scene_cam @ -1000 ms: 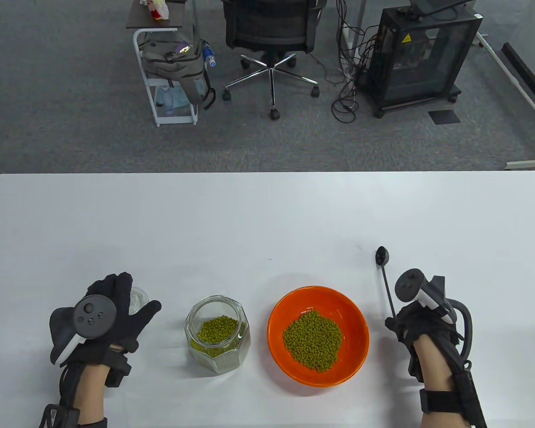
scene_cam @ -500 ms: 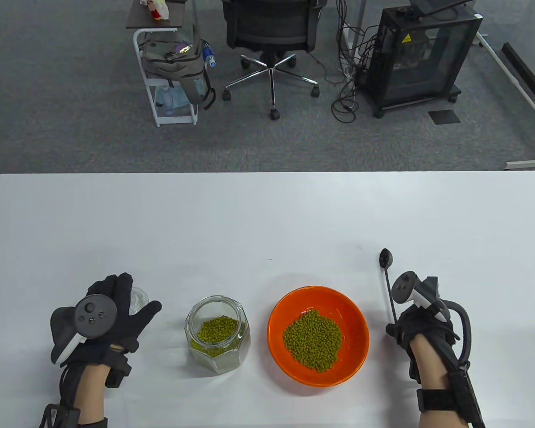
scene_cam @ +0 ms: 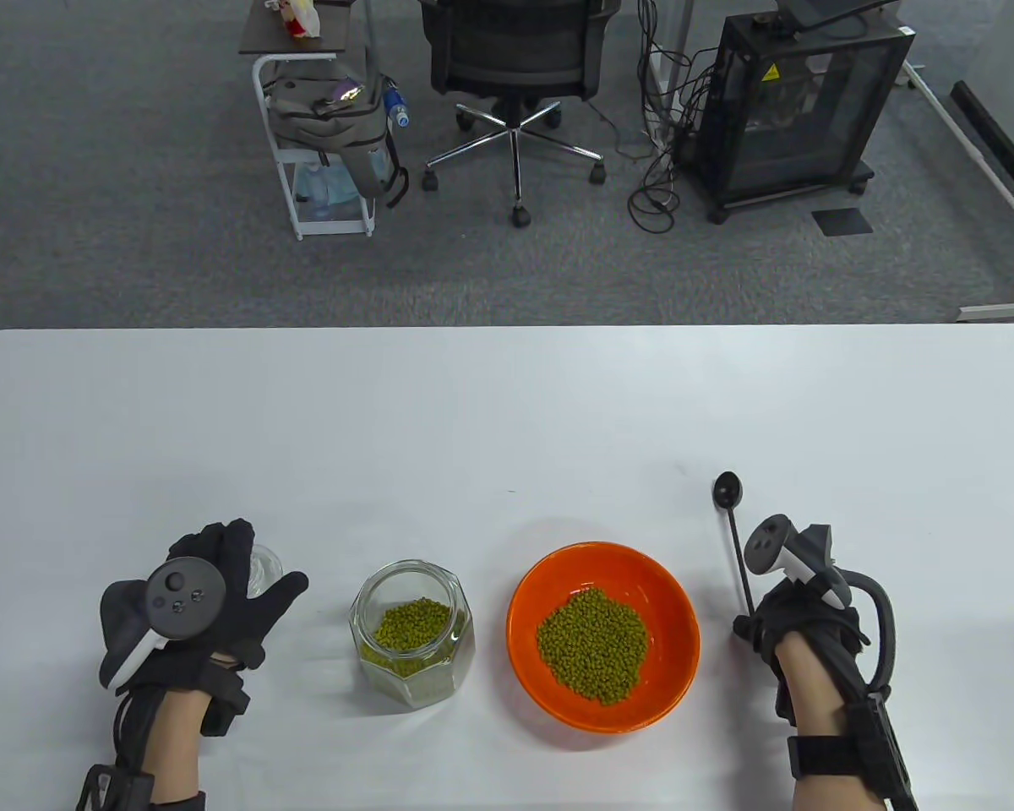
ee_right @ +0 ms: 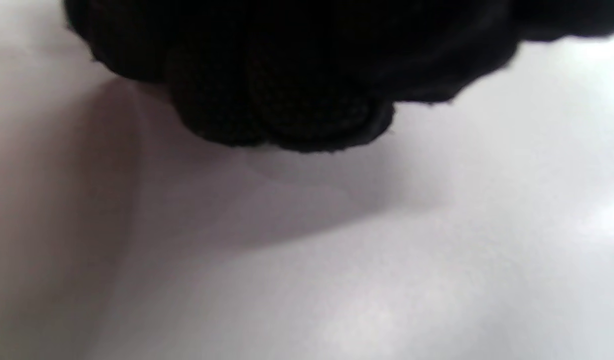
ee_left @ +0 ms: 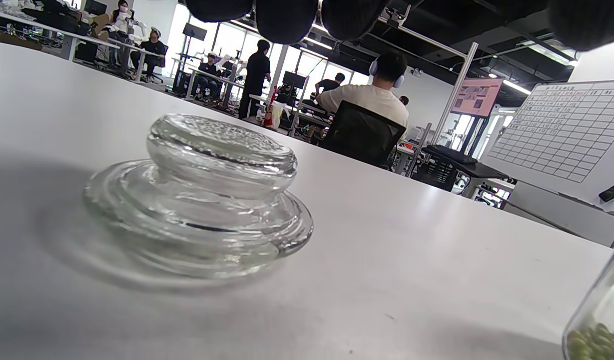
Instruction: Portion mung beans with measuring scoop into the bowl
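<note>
An open-plan office or lab: grey carpet, a black mesh swivel chair (scene_cam: 515, 59), people at desks with monitors (ee_left: 293, 79), a gridded whiteboard (ee_left: 561, 132).

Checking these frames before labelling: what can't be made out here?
- Right hand grip on the scoop: table view, tracker covers the fingers; right wrist view shows only dark glove.
- Lid: table view, mostly under the left hand.
- Jar: left wrist view, cut off at the corner.

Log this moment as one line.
right hand: grips scoop | left hand: over lid | jar: open | bowl: beans
</note>
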Motion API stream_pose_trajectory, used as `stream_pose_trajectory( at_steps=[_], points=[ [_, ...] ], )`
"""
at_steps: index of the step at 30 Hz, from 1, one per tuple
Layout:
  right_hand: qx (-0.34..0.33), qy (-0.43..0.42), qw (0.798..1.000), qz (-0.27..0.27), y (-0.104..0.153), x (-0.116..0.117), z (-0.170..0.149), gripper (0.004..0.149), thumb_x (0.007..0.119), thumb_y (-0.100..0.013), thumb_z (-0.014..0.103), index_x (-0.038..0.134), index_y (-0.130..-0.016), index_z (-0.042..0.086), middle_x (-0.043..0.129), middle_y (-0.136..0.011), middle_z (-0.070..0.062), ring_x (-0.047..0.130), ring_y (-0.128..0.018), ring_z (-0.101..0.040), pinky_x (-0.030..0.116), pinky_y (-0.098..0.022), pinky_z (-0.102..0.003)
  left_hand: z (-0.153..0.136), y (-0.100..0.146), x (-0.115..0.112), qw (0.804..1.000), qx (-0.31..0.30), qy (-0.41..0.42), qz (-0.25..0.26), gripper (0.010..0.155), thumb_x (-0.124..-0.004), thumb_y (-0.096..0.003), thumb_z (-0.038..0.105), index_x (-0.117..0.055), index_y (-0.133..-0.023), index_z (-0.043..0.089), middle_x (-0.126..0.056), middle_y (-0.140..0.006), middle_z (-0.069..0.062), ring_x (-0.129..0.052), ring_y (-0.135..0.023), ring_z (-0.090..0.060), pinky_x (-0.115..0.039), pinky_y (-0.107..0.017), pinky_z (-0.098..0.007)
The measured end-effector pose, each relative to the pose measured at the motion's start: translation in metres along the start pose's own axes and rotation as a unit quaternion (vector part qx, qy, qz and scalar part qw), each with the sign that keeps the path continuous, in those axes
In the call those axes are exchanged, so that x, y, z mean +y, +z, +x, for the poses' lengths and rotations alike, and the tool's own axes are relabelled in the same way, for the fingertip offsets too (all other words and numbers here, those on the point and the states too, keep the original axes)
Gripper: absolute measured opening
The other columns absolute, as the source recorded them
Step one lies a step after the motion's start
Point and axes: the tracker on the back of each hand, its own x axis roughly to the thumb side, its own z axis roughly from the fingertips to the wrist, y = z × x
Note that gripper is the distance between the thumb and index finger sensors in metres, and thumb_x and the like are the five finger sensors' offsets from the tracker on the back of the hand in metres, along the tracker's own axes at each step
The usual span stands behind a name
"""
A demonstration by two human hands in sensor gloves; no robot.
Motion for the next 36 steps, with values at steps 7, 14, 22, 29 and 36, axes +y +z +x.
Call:
stream_pose_trajectory(
  at_steps=[7, 14, 22, 29, 36],
  points=[
    [0.000, -0.034, 0.999, 0.017, -0.006, 0.003, -0.010, 0.047, 0.080, -0.043, 0.058, 0.101, -0.050, 0.016, 0.106, -0.038, -0.006, 0.099, -0.021, -0.022, 0.086, -0.023, -0.040, 0.000, -0.001, -0.001, 1.000, 0.001, 0.000, -0.004, 0.100, -0.065, -0.0498, 0.081, -0.045, -0.112, 0.006, -0.045, -0.116, -0.028, -0.043, -0.103, -0.062, -0.043, -0.071, -0.076],
    [0.014, -0.061, 0.998, 0.018, -0.011, 0.004, -0.020, 0.048, 0.082, -0.040, 0.060, 0.102, -0.047, 0.017, 0.106, -0.034, -0.005, 0.099, -0.018, -0.021, 0.086, -0.021, -0.039, 0.001, 0.000, -0.001, 1.000, 0.005, -0.001, -0.011, 0.100, -0.065, -0.0499, 0.081, -0.045, -0.112, 0.006, -0.045, -0.115, -0.028, -0.043, -0.103, -0.062, -0.043, -0.071, -0.076],
    [0.005, -0.081, 0.996, 0.025, -0.012, 0.006, -0.025, 0.048, 0.082, -0.041, 0.060, 0.102, -0.046, 0.017, 0.107, -0.034, -0.005, 0.099, -0.018, -0.021, 0.086, -0.021, -0.040, 0.002, -0.001, -0.003, 1.000, 0.005, -0.003, -0.015, 0.100, -0.065, -0.0500, 0.081, -0.045, -0.112, 0.006, -0.045, -0.116, -0.028, -0.043, -0.103, -0.062, -0.043, -0.071, -0.076],
    [0.002, -0.080, 0.996, 0.026, -0.012, 0.006, -0.024, 0.047, 0.083, -0.041, 0.060, 0.102, -0.046, 0.017, 0.107, -0.035, -0.005, 0.099, -0.018, -0.021, 0.086, -0.021, -0.040, 0.001, -0.001, -0.003, 1.000, 0.006, 0.000, -0.013, 0.099, -0.065, -0.0500, 0.081, -0.045, -0.112, 0.006, -0.045, -0.116, -0.028, -0.043, -0.103, -0.062, -0.043, -0.071, -0.076],
    [0.002, -0.088, 0.996, 0.031, -0.012, 0.006, -0.026, 0.046, 0.083, -0.041, 0.059, 0.102, -0.046, 0.017, 0.107, -0.034, -0.005, 0.099, -0.018, -0.021, 0.087, -0.021, -0.040, 0.001, -0.001, -0.003, 1.000, 0.005, 0.001, -0.013, 0.099, -0.065, -0.0500, 0.081, -0.045, -0.112, 0.006, -0.045, -0.116, -0.028, -0.043, -0.103, -0.062, -0.043, -0.071, -0.076]
  ],
)
